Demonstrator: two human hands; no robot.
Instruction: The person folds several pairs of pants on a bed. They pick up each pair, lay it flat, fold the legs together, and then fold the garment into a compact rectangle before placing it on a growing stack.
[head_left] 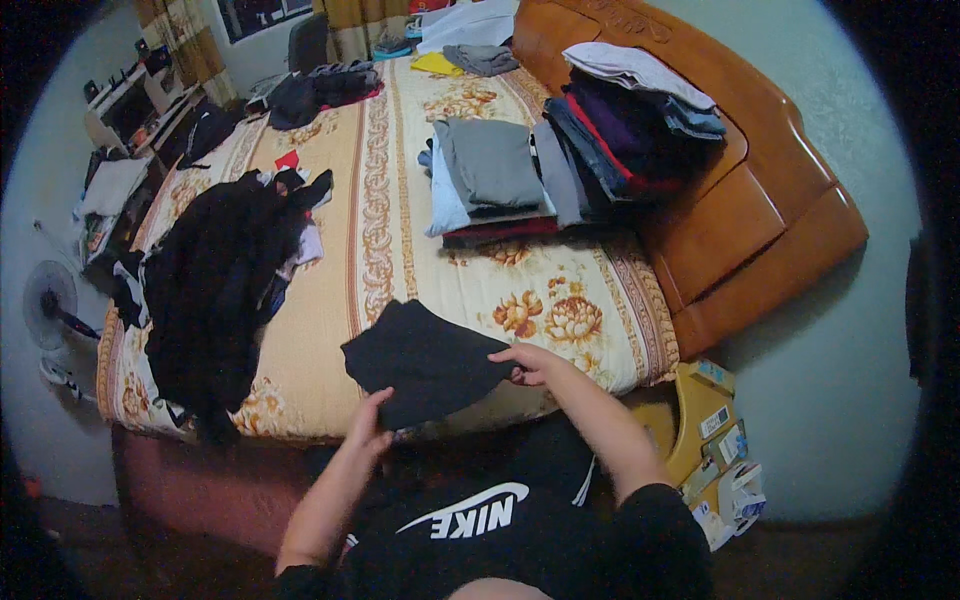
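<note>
A black garment (425, 355) is stretched between my hands over the near edge of the bed; its exact kind cannot be made out. My left hand (370, 424) pinches its lower left edge, thumb on top. At its right corner my right hand (530, 365) grips the cloth with curled fingers. Beyond it stands a stack of folded clothes (490, 165), grey on top. A taller stack of folded clothes (635, 130) in dark, red and blue leans beside it. To the left lies a loose heap of black clothes (220, 270).
A flowered bedspread (340, 250) covers the bed, with a wooden headboard (760, 180) along the right. More folded clothes (310, 95) lie at the far end. A fan (50, 300) stands at the left, and a yellow bedside stand (690, 410) holds small boxes at the right.
</note>
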